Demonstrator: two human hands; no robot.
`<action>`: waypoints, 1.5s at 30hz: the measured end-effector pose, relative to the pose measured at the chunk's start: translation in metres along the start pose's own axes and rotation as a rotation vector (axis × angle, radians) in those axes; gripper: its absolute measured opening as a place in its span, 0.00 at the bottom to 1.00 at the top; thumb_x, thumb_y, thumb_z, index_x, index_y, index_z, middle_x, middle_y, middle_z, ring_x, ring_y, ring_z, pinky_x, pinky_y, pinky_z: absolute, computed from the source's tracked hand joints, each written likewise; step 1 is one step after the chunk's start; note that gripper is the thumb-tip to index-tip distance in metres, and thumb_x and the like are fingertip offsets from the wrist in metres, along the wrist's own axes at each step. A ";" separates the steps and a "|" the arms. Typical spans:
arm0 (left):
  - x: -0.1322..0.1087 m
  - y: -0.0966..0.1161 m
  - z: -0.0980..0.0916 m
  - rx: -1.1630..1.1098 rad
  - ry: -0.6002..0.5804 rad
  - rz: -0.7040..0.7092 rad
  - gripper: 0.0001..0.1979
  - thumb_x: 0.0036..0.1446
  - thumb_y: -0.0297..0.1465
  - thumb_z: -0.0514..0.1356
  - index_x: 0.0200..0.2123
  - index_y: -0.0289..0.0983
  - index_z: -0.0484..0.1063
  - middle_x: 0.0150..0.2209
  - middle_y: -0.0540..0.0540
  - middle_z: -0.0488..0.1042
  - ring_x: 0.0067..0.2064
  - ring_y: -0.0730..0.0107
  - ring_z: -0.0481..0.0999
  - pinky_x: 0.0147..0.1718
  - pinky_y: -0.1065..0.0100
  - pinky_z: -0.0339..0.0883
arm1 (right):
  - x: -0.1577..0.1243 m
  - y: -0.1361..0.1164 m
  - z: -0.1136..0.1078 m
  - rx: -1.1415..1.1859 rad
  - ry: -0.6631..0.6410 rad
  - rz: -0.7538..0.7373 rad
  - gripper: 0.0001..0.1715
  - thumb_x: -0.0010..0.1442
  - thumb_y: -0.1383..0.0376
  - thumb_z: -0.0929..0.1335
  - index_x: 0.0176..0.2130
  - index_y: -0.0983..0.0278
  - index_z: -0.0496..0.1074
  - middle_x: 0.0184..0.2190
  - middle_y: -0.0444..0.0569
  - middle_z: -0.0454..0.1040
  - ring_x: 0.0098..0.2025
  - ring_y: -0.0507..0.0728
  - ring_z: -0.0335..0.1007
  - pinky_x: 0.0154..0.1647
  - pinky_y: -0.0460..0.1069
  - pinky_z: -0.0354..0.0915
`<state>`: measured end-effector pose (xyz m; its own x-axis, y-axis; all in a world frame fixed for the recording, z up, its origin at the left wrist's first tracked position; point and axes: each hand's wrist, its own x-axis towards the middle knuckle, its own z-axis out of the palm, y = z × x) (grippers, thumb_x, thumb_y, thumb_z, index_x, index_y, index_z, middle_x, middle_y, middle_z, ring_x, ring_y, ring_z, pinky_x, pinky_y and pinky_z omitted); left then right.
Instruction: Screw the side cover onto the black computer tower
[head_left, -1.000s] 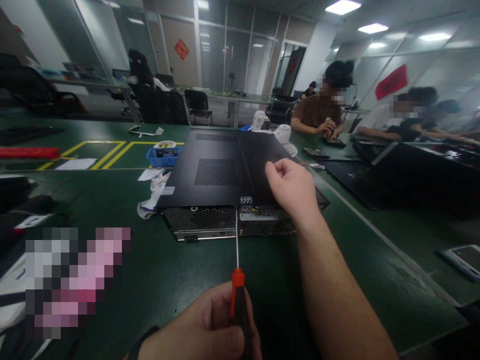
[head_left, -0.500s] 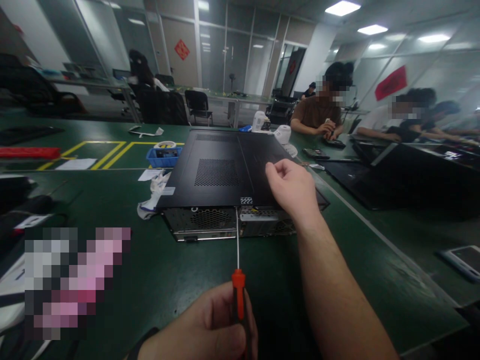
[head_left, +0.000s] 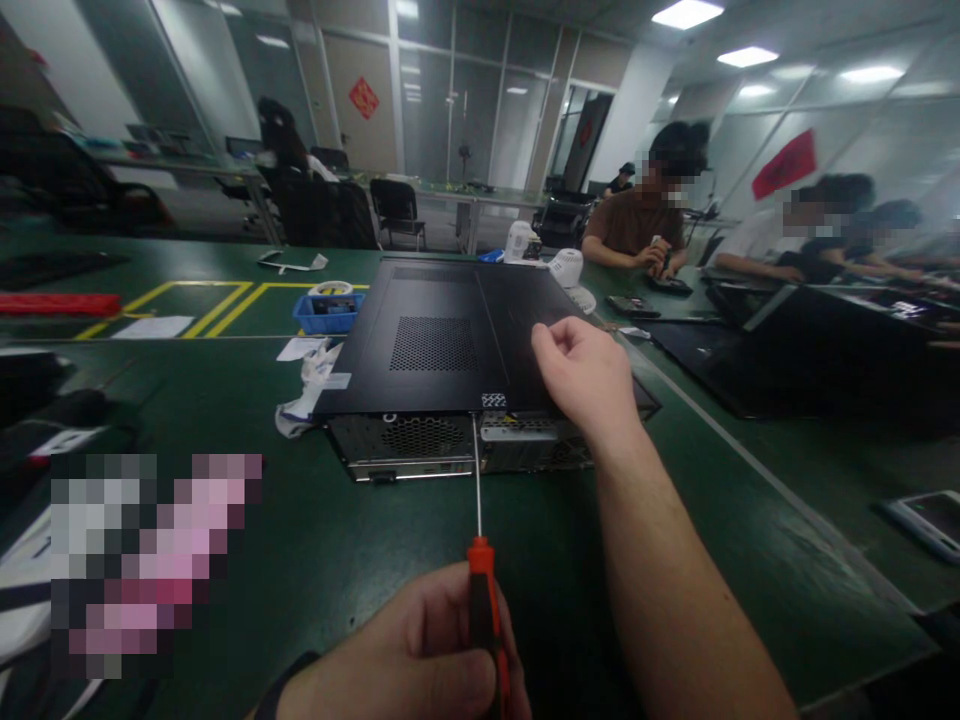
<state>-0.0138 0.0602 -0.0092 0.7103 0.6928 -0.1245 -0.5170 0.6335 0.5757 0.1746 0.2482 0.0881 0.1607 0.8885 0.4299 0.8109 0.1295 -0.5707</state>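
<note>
A black desktop computer case (head_left: 442, 290) lies flat on the green table, its ported metal back side facing me. My left hand (head_left: 427, 640) is wrapped round the orange-and-black handle of a screwdriver (head_left: 480, 490). The screwdriver's long shaft points away from me, and its tip meets the top of the case's back edge, just left of a patterned sticker (head_left: 494, 400). My right hand (head_left: 589, 375) rests on the right part of the case's top panel with its fingers curled in. Whether anything is within those fingers is hidden.
Left of the case are a blue bin (head_left: 328, 313) and a crumpled white glove (head_left: 304, 395). Open black equipment (head_left: 847, 350) and a phone (head_left: 926, 525) lie on the right. A co-worker in a brown shirt (head_left: 630, 225) handles small parts beyond the case.
The screwdriver's handle has turned a little and shifted slightly right in my left hand, while its tip stays at the case's edge. My right hand keeps its place.
</note>
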 end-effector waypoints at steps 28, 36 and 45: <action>0.000 0.000 0.003 -0.103 -0.031 -0.060 0.20 0.57 0.39 0.74 0.47 0.33 0.81 0.36 0.42 0.84 0.35 0.74 0.82 0.33 0.77 0.68 | 0.000 -0.001 0.000 -0.006 -0.002 -0.006 0.20 0.64 0.48 0.67 0.27 0.58 0.71 0.25 0.44 0.75 0.30 0.56 0.67 0.34 0.52 0.54; -0.001 -0.006 -0.002 -0.005 0.015 0.007 0.19 0.53 0.39 0.77 0.41 0.35 0.78 0.34 0.46 0.83 0.31 0.79 0.79 0.30 0.80 0.65 | 0.000 0.000 -0.001 0.000 0.001 -0.006 0.21 0.64 0.48 0.67 0.27 0.58 0.71 0.25 0.44 0.76 0.30 0.56 0.67 0.34 0.52 0.55; -0.002 0.000 0.000 -0.077 -0.013 -0.072 0.19 0.55 0.37 0.75 0.47 0.34 0.81 0.38 0.40 0.85 0.36 0.73 0.84 0.35 0.77 0.70 | -0.001 -0.002 -0.002 -0.004 -0.003 0.001 0.20 0.64 0.48 0.67 0.27 0.58 0.71 0.25 0.44 0.75 0.30 0.57 0.68 0.34 0.52 0.55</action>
<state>-0.0148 0.0588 -0.0092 0.7526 0.6405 -0.1524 -0.4995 0.7063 0.5016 0.1736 0.2467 0.0902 0.1601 0.8897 0.4275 0.8129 0.1268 -0.5684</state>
